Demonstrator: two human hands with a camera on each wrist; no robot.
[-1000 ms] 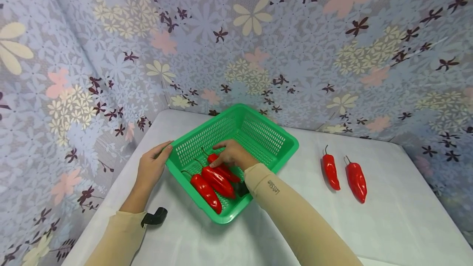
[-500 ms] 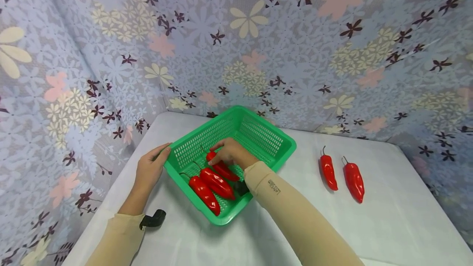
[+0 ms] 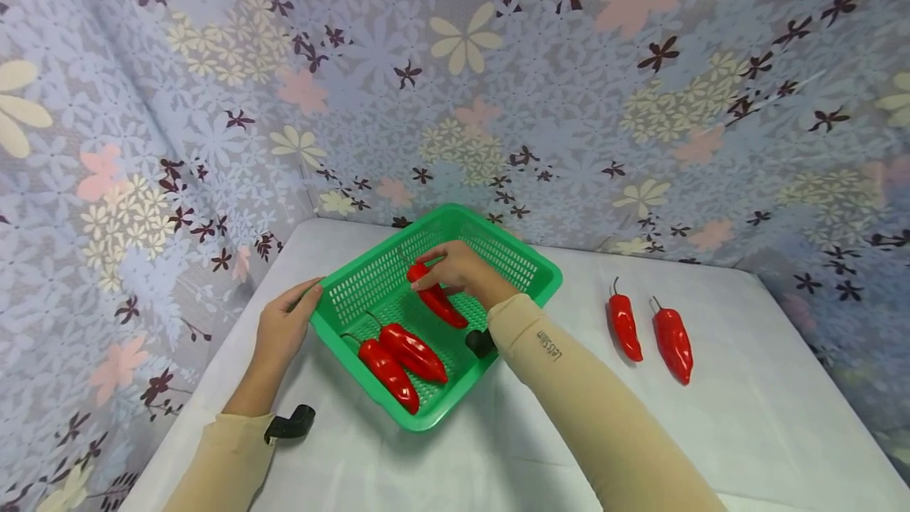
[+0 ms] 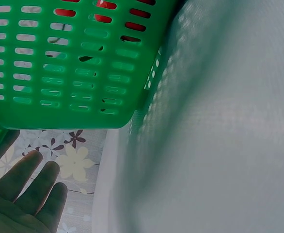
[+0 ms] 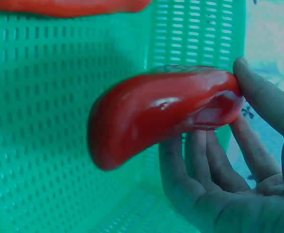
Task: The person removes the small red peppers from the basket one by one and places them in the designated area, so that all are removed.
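Note:
My right hand [image 3: 462, 269] pinches a red chili pepper [image 3: 442, 305] near its stem end, over the inside of a green plastic basket [image 3: 550, 279]. In the right wrist view that held pepper [image 5: 156, 107] lies between thumb and fingers, above the perforated floor. Two more red peppers lie side by side in the near left part of the basket, one pepper [image 3: 389, 374] against the wall and another pepper [image 3: 414, 352] beside it. My left hand [image 3: 280, 330] holds the basket's left rim; in the left wrist view its other fingers [image 4: 47, 194] spread below the rim.
Two other red peppers lie on the white table [image 3: 753, 417] right of the basket, a slimmer pepper [image 3: 625, 328] and a wider pepper [image 3: 674, 344]. A flower-patterned cloth [image 3: 398, 101] stands behind and along the left. A black wrist camera [image 3: 291, 423] sits at the left cuff.
My right hand has lifted the pepper off the basket floor and moved it right, away from the other two. The left hand stays at the rim.

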